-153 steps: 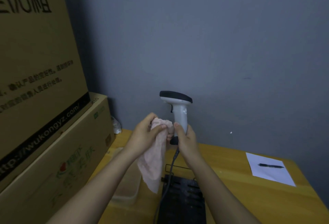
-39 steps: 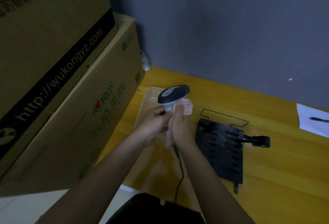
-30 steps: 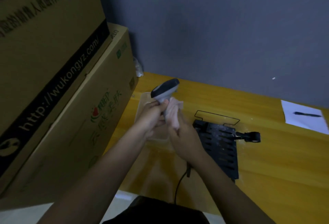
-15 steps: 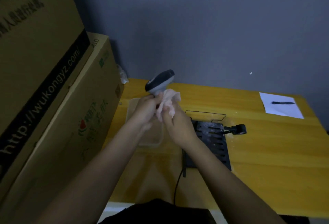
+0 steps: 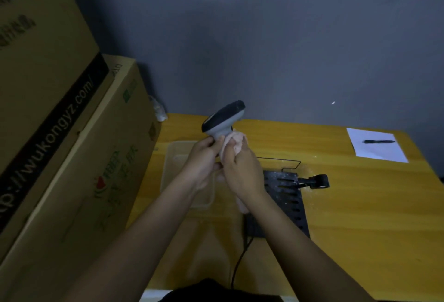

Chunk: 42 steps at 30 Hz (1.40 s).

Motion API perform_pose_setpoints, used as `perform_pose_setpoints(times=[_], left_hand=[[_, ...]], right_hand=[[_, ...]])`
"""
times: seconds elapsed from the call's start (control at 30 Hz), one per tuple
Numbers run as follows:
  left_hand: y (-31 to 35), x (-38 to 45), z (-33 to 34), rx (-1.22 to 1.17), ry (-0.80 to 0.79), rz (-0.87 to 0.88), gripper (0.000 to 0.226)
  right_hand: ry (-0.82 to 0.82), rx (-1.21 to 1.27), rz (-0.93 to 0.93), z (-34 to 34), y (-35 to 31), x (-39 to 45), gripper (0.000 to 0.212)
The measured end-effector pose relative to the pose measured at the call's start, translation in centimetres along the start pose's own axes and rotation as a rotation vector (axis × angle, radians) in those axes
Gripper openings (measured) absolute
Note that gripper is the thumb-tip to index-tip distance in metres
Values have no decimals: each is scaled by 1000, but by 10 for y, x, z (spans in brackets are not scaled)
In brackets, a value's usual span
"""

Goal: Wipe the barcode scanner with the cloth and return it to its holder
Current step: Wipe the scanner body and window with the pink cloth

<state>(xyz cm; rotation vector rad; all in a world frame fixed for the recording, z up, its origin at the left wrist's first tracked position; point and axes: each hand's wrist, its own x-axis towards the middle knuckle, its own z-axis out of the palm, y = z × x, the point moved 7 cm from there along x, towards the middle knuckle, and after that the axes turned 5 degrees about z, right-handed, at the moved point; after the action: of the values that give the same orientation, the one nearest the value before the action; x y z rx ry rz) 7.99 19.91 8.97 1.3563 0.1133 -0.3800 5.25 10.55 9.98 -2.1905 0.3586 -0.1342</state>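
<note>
The barcode scanner (image 5: 222,119) is up in the air above the left part of the table (image 5: 360,217), head tilted away toward the wall. It looks a light, stiff plastic shell, smooth enough to slip, so the handle is the sensible place to hold it, and that is where the left hand (image 5: 200,165) has it, fingers wrapped round the neck. The right hand (image 5: 242,172) presses the soft pink cloth (image 5: 234,144) against the handle, fingers closed over the bunched fabric. A cable (image 5: 237,268) trails down toward the person. The black holder (image 5: 286,203) lies just right of the hands; a paper sheet and pen (image 5: 378,141) sit well apart.
</note>
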Motion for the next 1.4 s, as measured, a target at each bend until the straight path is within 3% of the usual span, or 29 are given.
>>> perform_pose_setpoints(times=[0.17, 0.27, 0.37, 0.43, 0.5, 0.6, 0.7, 0.77, 0.93, 1.2, 1.3, 1.4], left_hand=[[7, 5, -5, -35, 20, 5, 28], [7, 13, -15, -47, 96, -56, 27], [4, 15, -14, -87, 171, -92, 27], [3, 15, -10, -95, 204, -91, 28], [3, 13, -2, -63, 176, -65, 28], [-5, 7, 5, -30, 137, -38, 27], [-5, 5, 5, -61, 156, -4, 26], [-1, 6, 3, -106, 156, 3, 28], [7, 6, 7, -306, 94, -58, 32], [15, 7, 9, -203, 62, 16, 24], [15, 7, 10, -168, 38, 36, 22], [16, 6, 17, -151, 6, 53, 27]], right_hand=[[-118, 101, -53, -1, -4, 8, 43], [-253, -145, -245, -5, -4, -7, 39], [-180, -520, -415, -6, 1, -17, 42], [-95, -584, -503, -5, -1, -20, 45], [-71, -354, -402, -11, -5, -16, 43], [-115, 74, -34, -14, 8, 3, 37], [-152, 304, 142, -5, 13, 15, 46], [-221, 289, 126, 2, 14, 11, 54], [-316, 277, 34, -6, 10, -7, 44], [-176, -64, -278, -54, 16, -8, 36], [-126, 111, -92, -73, 26, 3, 42], [-288, 296, 62, -52, 10, -3, 38]])
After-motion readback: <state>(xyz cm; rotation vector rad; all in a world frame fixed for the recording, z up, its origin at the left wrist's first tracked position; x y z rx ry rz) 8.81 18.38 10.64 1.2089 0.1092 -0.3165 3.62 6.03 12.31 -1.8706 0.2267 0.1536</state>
